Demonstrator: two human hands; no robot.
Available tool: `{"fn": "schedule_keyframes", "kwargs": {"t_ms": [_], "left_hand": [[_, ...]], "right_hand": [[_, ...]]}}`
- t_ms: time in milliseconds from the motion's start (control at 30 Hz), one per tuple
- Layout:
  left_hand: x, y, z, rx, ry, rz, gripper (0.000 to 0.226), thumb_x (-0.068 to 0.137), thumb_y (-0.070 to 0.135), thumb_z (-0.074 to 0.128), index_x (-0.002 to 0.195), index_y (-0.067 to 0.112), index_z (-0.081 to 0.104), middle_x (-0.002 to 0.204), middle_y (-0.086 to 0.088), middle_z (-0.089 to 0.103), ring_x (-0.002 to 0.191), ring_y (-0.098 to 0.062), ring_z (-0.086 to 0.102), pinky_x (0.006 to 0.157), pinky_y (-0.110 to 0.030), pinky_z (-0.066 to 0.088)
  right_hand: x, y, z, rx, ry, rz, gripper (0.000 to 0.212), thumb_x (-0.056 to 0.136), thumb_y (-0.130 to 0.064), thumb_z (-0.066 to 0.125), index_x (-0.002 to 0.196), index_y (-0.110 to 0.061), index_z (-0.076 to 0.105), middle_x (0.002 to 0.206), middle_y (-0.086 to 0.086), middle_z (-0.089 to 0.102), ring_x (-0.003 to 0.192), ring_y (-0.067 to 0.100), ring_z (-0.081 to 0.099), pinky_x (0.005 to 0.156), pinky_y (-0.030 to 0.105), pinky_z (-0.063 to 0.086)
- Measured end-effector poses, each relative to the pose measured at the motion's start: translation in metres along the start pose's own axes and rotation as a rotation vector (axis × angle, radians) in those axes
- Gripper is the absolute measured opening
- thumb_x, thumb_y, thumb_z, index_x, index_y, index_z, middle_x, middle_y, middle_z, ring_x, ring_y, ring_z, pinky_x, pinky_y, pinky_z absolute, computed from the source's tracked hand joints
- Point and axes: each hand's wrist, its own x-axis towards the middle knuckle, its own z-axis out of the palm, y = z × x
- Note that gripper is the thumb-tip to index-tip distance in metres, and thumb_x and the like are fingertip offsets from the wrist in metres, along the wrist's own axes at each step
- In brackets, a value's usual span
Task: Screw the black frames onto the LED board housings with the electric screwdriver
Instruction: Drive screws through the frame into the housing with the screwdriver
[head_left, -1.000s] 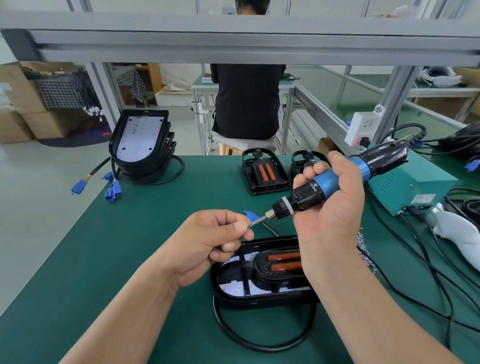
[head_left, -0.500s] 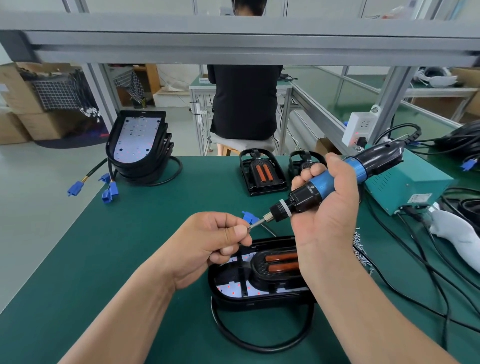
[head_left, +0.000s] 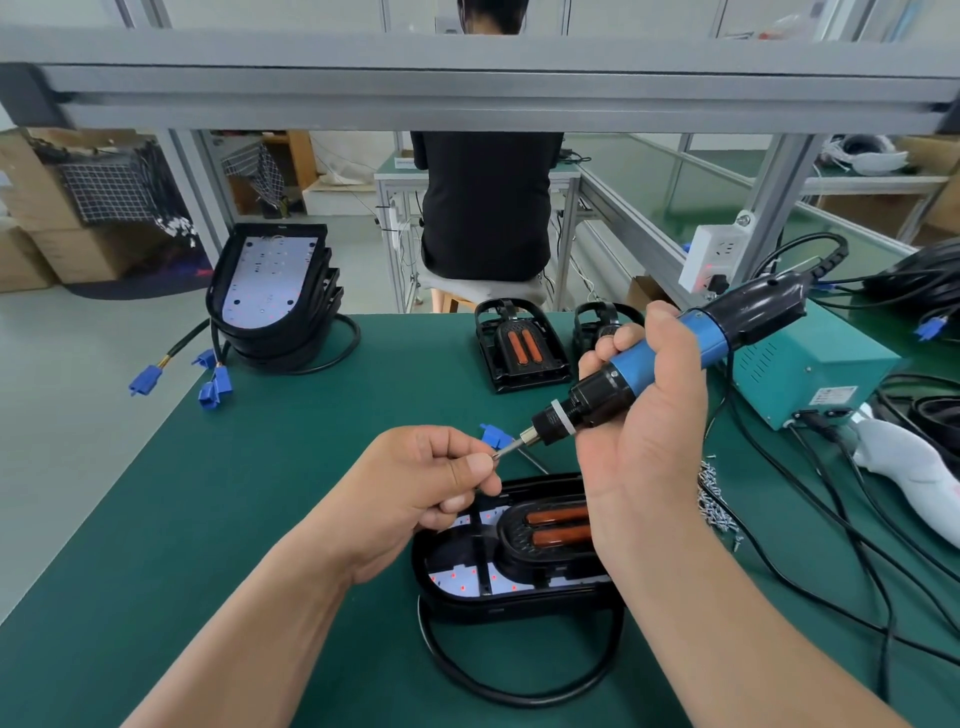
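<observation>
An LED board housing lies on the green mat in front of me, with a black frame carrying two orange bars on top of it. My right hand grips the blue and black electric screwdriver above the housing, bit pointing left and down. My left hand has its fingers curled, thumb and forefinger pinched at the bit's tip; a screw there is too small to make out. The hands hide the housing's right end.
Stacked housings with blue connectors stand at the back left. Two framed units sit at the back centre. A teal power box, cables and loose screws lie to the right. A person sits beyond the bench.
</observation>
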Motion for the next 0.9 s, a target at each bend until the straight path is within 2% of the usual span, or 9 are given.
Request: {"fn": "schedule_keyframes", "kwargs": {"t_ms": [100,167,300,433,533,667,900], "left_hand": [[0.001,-0.001,0.001,0.063,0.036,0.008,0.014,0.102,0.008,0.066,0.092,-0.001,0.069,0.062,0.000,0.058,0.052,-0.010,0.035,0.047,-0.016,0.030],[0.002,-0.003,0.002,0.088,0.057,0.012,0.015,0.103,0.007,0.065,0.091,-0.001,0.068,0.059,0.002,0.057,0.050,-0.009,0.035,0.047,-0.016,0.030],[0.002,-0.003,0.003,0.076,0.068,0.022,0.012,0.101,0.007,0.069,0.090,0.002,0.071,0.064,0.000,0.062,0.051,-0.009,0.037,0.047,-0.016,0.030],[0.001,-0.001,0.002,0.050,0.047,0.040,0.015,0.089,0.024,0.077,0.089,0.009,0.079,0.078,-0.012,0.064,0.057,-0.012,0.037,0.049,-0.018,0.030],[0.001,-0.001,0.000,0.053,0.031,0.047,0.025,0.092,0.034,0.073,0.090,0.010,0.079,0.078,-0.013,0.060,0.058,-0.013,0.036,0.049,-0.018,0.031],[0.002,-0.002,-0.002,0.016,0.100,0.048,0.029,0.110,0.022,0.056,0.099,0.010,0.080,0.081,-0.010,0.066,0.056,-0.009,0.042,0.047,-0.017,0.033],[0.007,-0.001,-0.013,-0.044,0.241,-0.016,0.025,0.111,0.012,0.048,0.114,-0.002,0.068,0.075,-0.014,0.062,0.051,-0.012,0.039,0.042,-0.019,0.028]], "right_hand": [[-0.003,0.000,0.002,-0.066,-0.031,-0.032,0.016,0.100,-0.021,0.066,0.112,-0.018,0.055,0.084,-0.001,0.055,0.075,0.015,0.053,0.079,0.030,0.047],[-0.005,0.001,0.004,-0.122,-0.056,-0.053,0.014,0.101,-0.025,0.066,0.110,-0.021,0.056,0.086,-0.001,0.055,0.078,0.016,0.053,0.081,0.034,0.044],[-0.005,0.000,0.001,-0.124,-0.062,-0.002,0.012,0.103,-0.031,0.067,0.108,-0.024,0.059,0.087,-0.001,0.058,0.078,0.016,0.056,0.082,0.035,0.047],[0.004,-0.001,-0.006,-0.008,0.057,0.099,0.023,0.101,-0.031,0.072,0.114,-0.019,0.058,0.085,-0.001,0.061,0.074,0.014,0.059,0.081,0.033,0.053],[0.007,-0.002,-0.012,0.033,0.095,0.120,0.021,0.100,-0.031,0.072,0.112,-0.018,0.060,0.084,-0.001,0.061,0.073,0.015,0.059,0.079,0.032,0.055],[0.011,-0.005,-0.014,0.074,0.107,0.131,0.020,0.099,-0.030,0.072,0.107,-0.016,0.060,0.083,0.000,0.061,0.071,0.015,0.059,0.074,0.032,0.056],[0.023,-0.021,-0.022,0.075,0.137,0.103,0.019,0.097,-0.027,0.073,0.106,-0.015,0.061,0.079,0.000,0.061,0.071,0.016,0.058,0.077,0.033,0.055]]}}
